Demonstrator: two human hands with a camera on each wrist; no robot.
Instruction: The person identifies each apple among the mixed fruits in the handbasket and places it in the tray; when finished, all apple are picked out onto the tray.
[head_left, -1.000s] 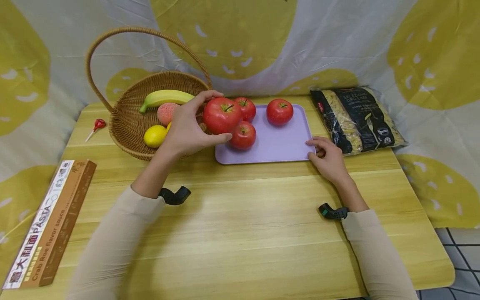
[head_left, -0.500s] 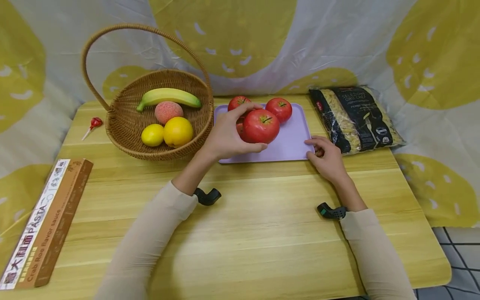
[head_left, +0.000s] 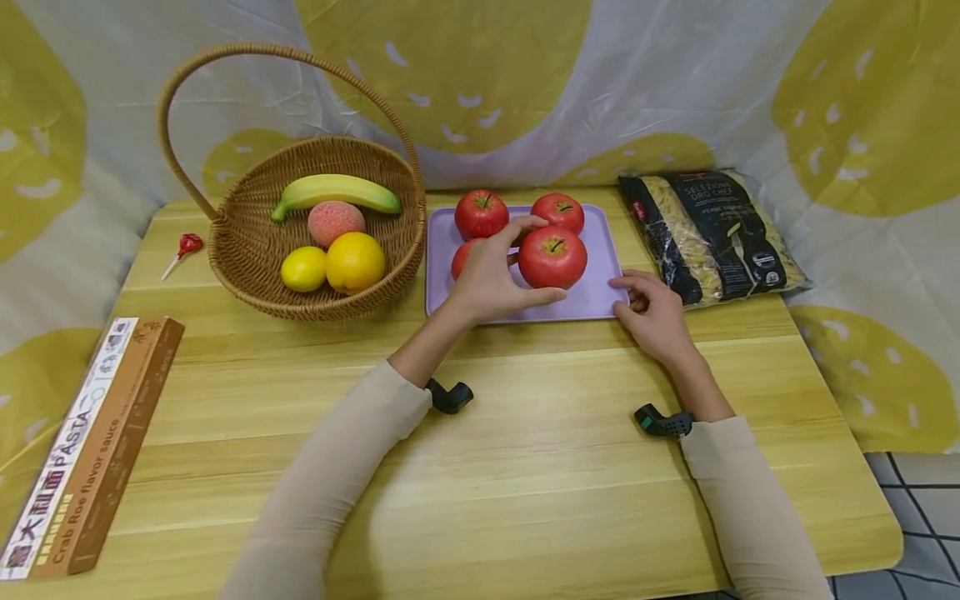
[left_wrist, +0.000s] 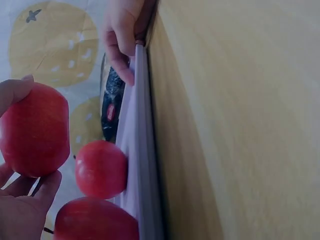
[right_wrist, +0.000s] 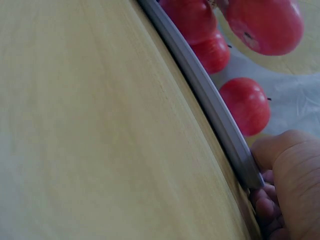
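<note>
In the head view my left hand (head_left: pixel 487 279) grips a red apple (head_left: pixel 553 258) between thumb and fingers, held over the lilac tray (head_left: pixel 600 293). The left wrist view shows this apple (left_wrist: pixel 35 131) raised off the tray. Three other red apples rest on the tray: one at back left (head_left: pixel 481 214), one at back right (head_left: pixel 558 211), and one at front left (head_left: pixel 461 260), partly hidden behind my left hand. My right hand (head_left: pixel 658 323) pinches the tray's right edge near its front corner, thumb on top of the rim (right_wrist: pixel 235 150) and fingers curled below.
Left of the tray stands a wicker basket (head_left: pixel 243 279) with a tall handle, holding a banana, a peach, a lemon and an orange. A pasta bag (head_left: pixel 712 237) lies at right. A lollipop (head_left: pixel 189 245) and a long pasta box (head_left: pixel 97 450) lie at left.
My left hand has carried the apple rightward from beside the basket to above the tray, uncovering the orange and the back-left apple. My right hand stays at the tray's edge.
</note>
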